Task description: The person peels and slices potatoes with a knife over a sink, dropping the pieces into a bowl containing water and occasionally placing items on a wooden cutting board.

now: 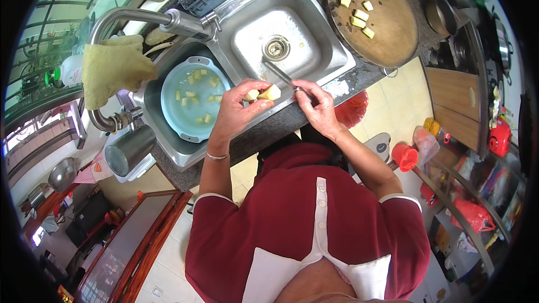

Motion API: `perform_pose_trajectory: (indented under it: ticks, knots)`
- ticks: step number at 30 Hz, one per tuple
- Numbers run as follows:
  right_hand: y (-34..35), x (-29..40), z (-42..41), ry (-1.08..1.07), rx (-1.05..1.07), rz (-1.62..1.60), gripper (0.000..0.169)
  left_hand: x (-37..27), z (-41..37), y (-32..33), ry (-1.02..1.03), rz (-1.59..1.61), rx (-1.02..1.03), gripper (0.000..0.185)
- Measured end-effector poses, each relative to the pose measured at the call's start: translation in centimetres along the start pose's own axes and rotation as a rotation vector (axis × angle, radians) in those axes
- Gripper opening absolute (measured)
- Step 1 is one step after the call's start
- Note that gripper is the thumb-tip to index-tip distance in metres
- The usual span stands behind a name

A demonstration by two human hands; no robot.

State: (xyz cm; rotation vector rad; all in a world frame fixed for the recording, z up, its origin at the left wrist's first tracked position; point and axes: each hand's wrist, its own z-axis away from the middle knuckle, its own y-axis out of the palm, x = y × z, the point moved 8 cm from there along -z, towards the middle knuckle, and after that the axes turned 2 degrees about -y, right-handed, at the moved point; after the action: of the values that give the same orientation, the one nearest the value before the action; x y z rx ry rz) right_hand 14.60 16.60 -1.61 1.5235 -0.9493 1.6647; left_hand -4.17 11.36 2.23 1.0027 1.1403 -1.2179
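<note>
My left hand (pixel 242 109) grips two pale yellow peeled vegetable pieces (pixel 269 92) above the front rim of the sink. In my right hand (pixel 313 103) is a knife (pixel 278 70), its blade slanting over the right basin (pixel 309 61) toward the drain. The blade is apart from the pieces. Left of my left hand, a light blue plastic basin (pixel 166 115) sits in the other sink bowl. It holds water with several small yellow chunks (pixel 189 97) in it.
A round wooden chopping board (pixel 391 29) at the right bears several yellow chunks (pixel 358 17) and dark wet spots. The tap (pixel 126 11) arches over the left, a yellow cloth (pixel 113 71) draped on it. Below the counter edge stands a red-lined bin (pixel 353 109).
</note>
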Motion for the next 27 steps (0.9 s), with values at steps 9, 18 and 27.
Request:
perform_pose_trajectory:
  ticks: [9,18,27]
  knots:
    - [1.1,3.7,-0.2,-0.210,0.087,0.186,0.032,0.5,-0.4,0.0,-0.017,-0.185,-0.021,0.028]
    - [-0.9,-6.1,0.2,0.165,-0.152,-0.025,0.024,1.1,0.8,-2.2,0.002,0.293,-0.221,0.034]
    - [-0.3,-6.6,-0.1,0.249,-0.099,-0.073,0.023,3.2,-1.4,1.5,-0.161,1.231,-0.023,0.031]
